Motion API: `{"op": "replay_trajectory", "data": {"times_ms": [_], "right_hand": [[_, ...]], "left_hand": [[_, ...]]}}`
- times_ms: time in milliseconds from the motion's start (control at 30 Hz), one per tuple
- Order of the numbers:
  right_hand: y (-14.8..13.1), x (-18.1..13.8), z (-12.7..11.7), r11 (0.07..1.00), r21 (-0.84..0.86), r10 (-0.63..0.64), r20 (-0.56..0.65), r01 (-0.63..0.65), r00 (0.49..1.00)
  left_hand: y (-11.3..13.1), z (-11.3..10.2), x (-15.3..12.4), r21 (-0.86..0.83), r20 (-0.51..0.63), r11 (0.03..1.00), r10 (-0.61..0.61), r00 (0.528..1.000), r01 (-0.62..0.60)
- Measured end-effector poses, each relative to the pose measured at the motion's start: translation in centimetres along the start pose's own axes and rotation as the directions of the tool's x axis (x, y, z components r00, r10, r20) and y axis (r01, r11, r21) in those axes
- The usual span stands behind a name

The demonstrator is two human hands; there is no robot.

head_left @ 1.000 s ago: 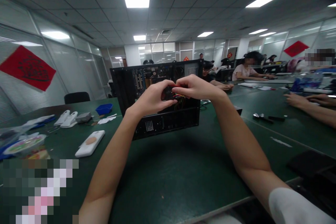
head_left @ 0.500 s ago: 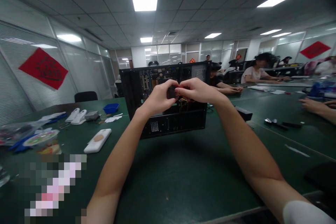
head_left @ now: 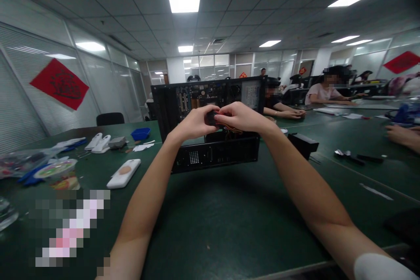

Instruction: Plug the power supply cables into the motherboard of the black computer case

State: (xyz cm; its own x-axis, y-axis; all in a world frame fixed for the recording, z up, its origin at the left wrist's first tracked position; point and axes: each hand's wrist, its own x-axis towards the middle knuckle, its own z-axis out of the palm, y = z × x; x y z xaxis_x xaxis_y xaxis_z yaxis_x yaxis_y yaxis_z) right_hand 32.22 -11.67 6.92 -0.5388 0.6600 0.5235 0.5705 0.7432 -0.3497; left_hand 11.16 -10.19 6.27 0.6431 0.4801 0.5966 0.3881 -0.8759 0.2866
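Both hands, left hand (head_left: 193,123) and right hand (head_left: 241,117), clamp a black connector (head_left: 210,117) before the open computer case (head_left: 210,127); wiring remains unplugged.

Green table (head_left: 210,223) carries open PC case (head_left: 210,131) at centre. Left side: white phone (head_left: 124,173), blue tray (head_left: 140,133), white handsets (head_left: 97,143), food bowl (head_left: 55,170). Right: black box (head_left: 303,144), dark tools (head_left: 357,157), papers (head_left: 331,111) further back.
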Motion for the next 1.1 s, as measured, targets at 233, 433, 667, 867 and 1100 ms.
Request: {"op": "replay_trajectory", "data": {"times_ms": [233,433,667,867,1100], "right_hand": [[0.4,0.3,0.2,0.998,0.059,0.019,-0.028,-0.017,0.999],[0.0,0.1,0.2,0.992,0.104,0.077,-0.023,-0.074,0.997],[0.4,0.4,0.8,0.991,0.098,0.090,-0.042,-0.086,0.995],[-0.1,0.4,0.5,0.996,0.028,0.081,-0.042,-0.080,0.996],[-0.2,0.6,1.2,0.993,0.057,0.101,-0.035,-0.099,0.994]], "left_hand": [[-0.9,0.1,0.2,-0.080,0.002,0.997,0.014,1.000,-0.014],[-1.2,0.0,0.1,-0.184,0.031,0.983,0.029,0.999,-0.022],[-1.1,-0.4,0.0,-0.195,0.057,0.981,0.005,0.998,0.006],[-0.8,-1.1,-0.3,-0.124,0.099,0.991,-0.036,0.994,0.048],[-0.6,-1.1,-0.3,-0.041,0.072,0.997,-0.063,0.995,0.066]]}}
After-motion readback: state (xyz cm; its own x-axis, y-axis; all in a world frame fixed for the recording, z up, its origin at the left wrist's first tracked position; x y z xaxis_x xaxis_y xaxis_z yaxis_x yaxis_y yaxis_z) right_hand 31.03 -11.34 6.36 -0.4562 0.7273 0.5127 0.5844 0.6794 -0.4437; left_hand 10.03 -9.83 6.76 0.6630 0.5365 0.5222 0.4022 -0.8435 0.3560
